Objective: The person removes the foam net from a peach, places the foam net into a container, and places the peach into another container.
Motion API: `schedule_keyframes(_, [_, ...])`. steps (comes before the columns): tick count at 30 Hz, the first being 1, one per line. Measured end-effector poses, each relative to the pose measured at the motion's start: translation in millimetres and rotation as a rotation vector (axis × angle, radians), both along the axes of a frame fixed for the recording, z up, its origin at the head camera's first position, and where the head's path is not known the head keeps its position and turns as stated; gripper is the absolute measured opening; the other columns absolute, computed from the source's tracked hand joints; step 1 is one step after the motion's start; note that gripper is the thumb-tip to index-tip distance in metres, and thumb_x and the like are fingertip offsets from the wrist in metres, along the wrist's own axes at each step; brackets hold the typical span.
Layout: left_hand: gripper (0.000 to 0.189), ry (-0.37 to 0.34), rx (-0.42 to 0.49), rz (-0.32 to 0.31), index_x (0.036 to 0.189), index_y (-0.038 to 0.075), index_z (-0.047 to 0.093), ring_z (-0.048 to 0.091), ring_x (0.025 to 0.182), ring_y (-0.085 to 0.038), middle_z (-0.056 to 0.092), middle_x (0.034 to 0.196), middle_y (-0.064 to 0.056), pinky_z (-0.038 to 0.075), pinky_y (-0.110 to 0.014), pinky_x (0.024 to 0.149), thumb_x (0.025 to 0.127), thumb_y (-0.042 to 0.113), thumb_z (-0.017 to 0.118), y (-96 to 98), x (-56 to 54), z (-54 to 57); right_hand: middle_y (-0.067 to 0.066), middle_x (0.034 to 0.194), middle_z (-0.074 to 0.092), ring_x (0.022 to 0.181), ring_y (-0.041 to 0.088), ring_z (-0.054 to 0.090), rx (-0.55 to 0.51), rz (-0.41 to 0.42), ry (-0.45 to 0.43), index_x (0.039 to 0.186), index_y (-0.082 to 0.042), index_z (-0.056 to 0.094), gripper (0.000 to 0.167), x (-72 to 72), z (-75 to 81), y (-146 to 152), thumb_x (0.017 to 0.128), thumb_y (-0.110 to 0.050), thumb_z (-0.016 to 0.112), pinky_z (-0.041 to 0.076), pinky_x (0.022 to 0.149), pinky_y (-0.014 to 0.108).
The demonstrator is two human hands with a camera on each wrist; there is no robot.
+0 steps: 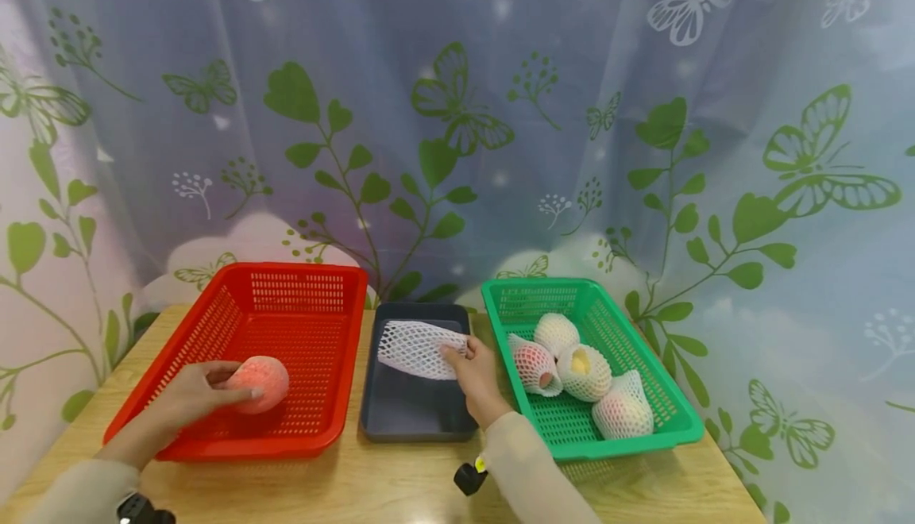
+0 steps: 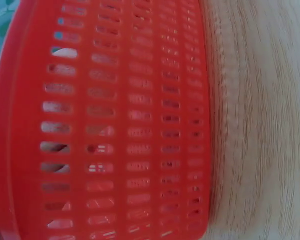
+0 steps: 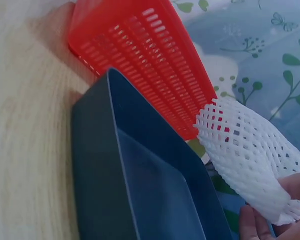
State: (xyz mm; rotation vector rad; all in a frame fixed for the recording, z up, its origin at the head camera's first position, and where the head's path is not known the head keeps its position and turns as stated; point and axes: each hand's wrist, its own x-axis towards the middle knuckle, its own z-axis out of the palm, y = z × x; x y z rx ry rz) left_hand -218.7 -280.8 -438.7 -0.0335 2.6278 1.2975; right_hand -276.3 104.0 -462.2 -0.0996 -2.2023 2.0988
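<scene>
My left hand (image 1: 189, 397) grips a round pinkish-red peach (image 1: 266, 383) inside the red basket (image 1: 336, 429), thumb across its front and fingers behind. In the left wrist view the wall of the red basket (image 2: 114, 120) hides both hand and fruit. My right hand (image 1: 475, 373) pinches one end of a white foam fruit net (image 1: 415, 349) over the dark grey tray (image 1: 418, 426). The right wrist view shows the foam net (image 3: 245, 155) hanging as a hollow sleeve, its far end open, with thumb and fingers (image 3: 295, 185) at its near end.
A green basket (image 1: 593, 451) on the right holds several fruits in white foam nets, among them a net-wrapped fruit (image 1: 624, 409) near its front. Both baskets and the tray stand on a wooden table (image 1: 400, 484). A patterned curtain (image 1: 457, 111) hangs behind.
</scene>
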Motion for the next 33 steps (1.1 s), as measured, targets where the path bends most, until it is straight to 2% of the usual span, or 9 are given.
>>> schedule_keyframes(6, [0.085,-0.036,-0.036,-0.027,0.134,-0.015,0.041,0.046,0.12,-0.048,0.046,0.134,-0.036,0.046,-0.056,0.093,0.082,0.044,0.074,-12.5,-6.2,-4.3,0.016,0.102,0.068,0.08,0.013,0.062,0.002,-0.035,-0.017,0.113,0.007,0.062,0.029,-14.4,-3.7,-3,0.088,-0.006,0.066,0.053,0.077,0.029])
schedule_keyframes(15, [0.075,-0.096,-0.058,-0.076,0.129,-0.016,0.046,0.049,0.115,-0.046,0.052,0.127,-0.034,0.047,-0.054,0.09,0.085,0.04,0.071,-30.8,-14.8,-10.3,0.017,0.103,0.068,0.08,0.014,0.062,-0.02,-0.068,-0.044,0.112,0.007,0.062,0.028,-32.1,-6.5,-13,0.088,-0.006,0.067,0.053,0.076,0.03])
schedule_keyframes(19, [0.072,-0.122,-0.035,-0.098,0.128,-0.016,0.048,0.051,0.113,-0.041,0.056,0.124,-0.03,0.047,-0.053,0.09,0.085,0.036,0.071,-33.1,-14.7,-12.6,0.018,0.102,0.067,0.079,0.014,0.06,-0.016,-0.064,-0.062,0.111,0.008,0.061,0.028,-38.1,-10.2,-16,0.088,-0.007,0.067,0.053,0.074,0.029])
schedule_keyframes(26, [0.071,-0.113,-0.036,-0.125,0.127,-0.016,0.05,0.054,0.111,-0.036,0.059,0.121,-0.027,0.049,-0.049,0.09,0.084,0.035,0.073,-32.3,-17.0,-17.3,0.018,0.102,0.066,0.082,0.017,0.06,0.031,-0.045,-0.102,0.113,0.009,0.06,0.029,-44.6,-23.2,-18,0.09,-0.009,0.065,0.053,0.078,0.034])
schedule_keyframes(29, [0.071,-0.121,-0.044,-0.121,0.126,-0.016,0.051,0.054,0.111,-0.037,0.06,0.121,-0.026,0.048,-0.05,0.09,0.083,0.036,0.074,-31.9,-18.1,-18.7,0.018,0.098,0.067,0.079,0.016,0.06,0.066,-0.031,-0.081,0.11,0.01,0.061,0.027,-46.2,-31.1,-19,0.089,-0.007,0.065,0.054,0.076,0.033])
schedule_keyframes(33, [0.071,-0.144,-0.031,-0.124,0.126,-0.017,0.05,0.051,0.114,-0.039,0.059,0.121,-0.027,0.046,-0.053,0.092,0.084,0.036,0.073,-30.5,-19.8,-18.9,0.015,0.089,0.067,0.071,0.014,0.058,0.107,-0.077,-0.06,0.103,0.01,0.064,0.023,-47.7,-40.1,-19,0.085,-0.005,0.068,0.053,0.068,0.029])
